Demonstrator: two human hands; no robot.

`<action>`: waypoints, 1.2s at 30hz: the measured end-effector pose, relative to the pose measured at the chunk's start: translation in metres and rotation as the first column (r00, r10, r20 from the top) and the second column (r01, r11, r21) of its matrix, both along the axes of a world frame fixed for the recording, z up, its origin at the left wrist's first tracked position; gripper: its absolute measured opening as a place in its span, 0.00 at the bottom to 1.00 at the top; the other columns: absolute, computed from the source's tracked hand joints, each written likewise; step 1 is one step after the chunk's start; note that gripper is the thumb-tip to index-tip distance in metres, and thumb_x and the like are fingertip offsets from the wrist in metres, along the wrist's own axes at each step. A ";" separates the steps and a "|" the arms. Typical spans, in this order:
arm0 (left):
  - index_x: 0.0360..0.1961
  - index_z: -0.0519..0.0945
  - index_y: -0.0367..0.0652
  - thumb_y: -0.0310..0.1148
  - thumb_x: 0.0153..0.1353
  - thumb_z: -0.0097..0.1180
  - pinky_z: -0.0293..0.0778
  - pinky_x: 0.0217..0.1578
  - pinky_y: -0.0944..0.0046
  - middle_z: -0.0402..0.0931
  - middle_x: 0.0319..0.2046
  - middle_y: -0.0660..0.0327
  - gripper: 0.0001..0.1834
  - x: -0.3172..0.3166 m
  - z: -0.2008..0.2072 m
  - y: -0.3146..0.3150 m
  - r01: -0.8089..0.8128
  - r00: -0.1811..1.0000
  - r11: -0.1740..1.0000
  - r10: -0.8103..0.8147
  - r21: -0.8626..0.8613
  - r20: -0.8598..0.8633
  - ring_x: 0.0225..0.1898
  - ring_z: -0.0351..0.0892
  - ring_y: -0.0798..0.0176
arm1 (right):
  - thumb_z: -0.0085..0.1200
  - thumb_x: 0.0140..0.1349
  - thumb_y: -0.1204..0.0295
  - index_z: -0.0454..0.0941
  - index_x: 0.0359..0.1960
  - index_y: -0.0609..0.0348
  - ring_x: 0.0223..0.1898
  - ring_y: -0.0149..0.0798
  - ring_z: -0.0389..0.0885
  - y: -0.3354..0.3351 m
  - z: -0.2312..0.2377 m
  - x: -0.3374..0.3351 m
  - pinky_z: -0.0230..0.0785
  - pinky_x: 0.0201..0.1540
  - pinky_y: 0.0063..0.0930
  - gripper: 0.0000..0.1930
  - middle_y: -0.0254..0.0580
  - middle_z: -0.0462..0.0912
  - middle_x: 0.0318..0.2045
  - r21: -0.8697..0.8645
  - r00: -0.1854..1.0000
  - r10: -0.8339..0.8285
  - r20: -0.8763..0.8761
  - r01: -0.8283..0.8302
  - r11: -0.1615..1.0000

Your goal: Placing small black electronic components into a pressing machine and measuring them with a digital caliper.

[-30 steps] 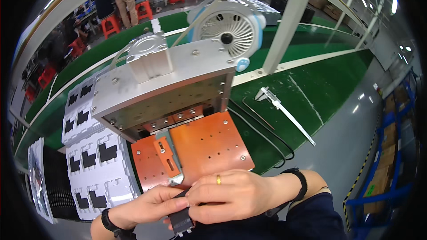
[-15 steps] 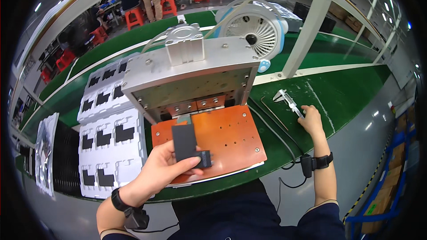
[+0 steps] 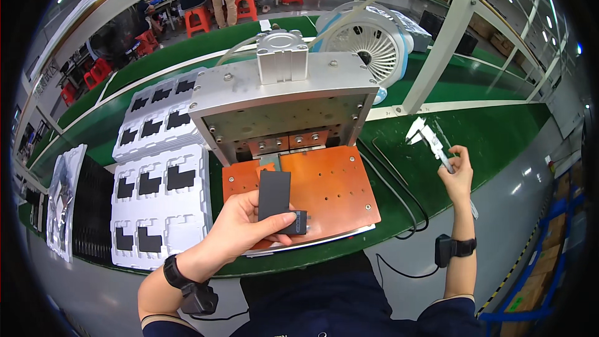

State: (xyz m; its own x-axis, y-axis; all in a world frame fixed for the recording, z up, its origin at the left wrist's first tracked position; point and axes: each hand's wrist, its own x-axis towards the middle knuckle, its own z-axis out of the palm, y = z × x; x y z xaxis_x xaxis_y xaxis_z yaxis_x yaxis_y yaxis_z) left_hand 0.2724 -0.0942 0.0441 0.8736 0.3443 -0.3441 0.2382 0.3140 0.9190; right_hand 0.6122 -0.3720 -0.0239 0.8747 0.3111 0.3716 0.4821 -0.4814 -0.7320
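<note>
My left hand [image 3: 249, 224] grips a flat black L-shaped part [image 3: 274, 198] between thumb and fingers, above the front of an orange plate [image 3: 337, 187]. A small green and orange piece [image 3: 269, 163] shows just behind the part's top end. On the right, my right hand [image 3: 458, 178] is closed on a silver caliper [image 3: 432, 140], its jaws pointing away from me over the green surface. The orange plate lies at the base of a metal press fixture [image 3: 281, 97] with a square cylinder [image 3: 282, 56] on top.
White trays [image 3: 196, 206] holding several black parts stand at left, beside a stack of black trays [image 3: 93, 212]. A blue and white fan [image 3: 368, 56] is behind the press. A hex key [image 3: 390, 161] and cables [image 3: 412, 206] lie right of the plate. People sit and stand far back.
My right hand has taken up the caliper and lifted it off the green surface. The left hand still holds the black part in front of the press. The whole view has shifted slightly.
</note>
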 end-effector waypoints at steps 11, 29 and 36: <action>0.42 0.79 0.34 0.29 0.61 0.61 0.80 0.28 0.74 0.82 0.34 0.57 0.11 0.001 0.003 0.000 0.002 1.000 1.000 -0.002 -0.001 0.013 0.26 0.83 0.69 | 0.75 0.40 0.64 0.83 0.28 0.57 0.18 0.25 0.67 0.080 0.071 -0.133 0.53 0.17 0.19 0.16 0.30 0.79 0.20 0.047 0.759 0.540 0.365 -0.594 0.803; 0.40 0.80 0.36 0.32 0.61 0.63 0.75 0.20 0.80 0.83 0.32 0.58 0.11 -0.003 -0.002 0.003 0.010 1.000 1.000 -0.010 -0.008 -0.020 0.23 0.82 0.72 | 0.75 0.40 0.65 0.83 0.27 0.55 0.17 0.26 0.68 0.088 0.064 -0.135 0.55 0.17 0.20 0.15 0.31 0.79 0.20 0.007 0.750 0.545 0.375 -0.591 0.807; 0.41 0.80 0.35 0.31 0.61 0.62 0.78 0.25 0.77 0.83 0.33 0.57 0.11 0.000 0.002 0.002 0.007 1.000 1.000 -0.007 -0.013 0.005 0.24 0.82 0.71 | 0.75 0.39 0.64 0.83 0.27 0.55 0.17 0.26 0.67 0.087 0.062 -0.133 0.54 0.17 0.20 0.15 0.30 0.78 0.20 0.032 0.754 0.536 0.378 -0.590 0.807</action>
State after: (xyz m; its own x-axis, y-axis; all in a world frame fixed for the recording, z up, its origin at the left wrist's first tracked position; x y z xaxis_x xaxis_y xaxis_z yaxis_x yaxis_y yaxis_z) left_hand 0.2719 -0.0921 0.0457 0.8776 0.3336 -0.3444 0.2364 0.3239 0.9161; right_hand 0.4790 -0.2848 0.0377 0.3693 0.6285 0.6845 0.8586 0.0510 -0.5100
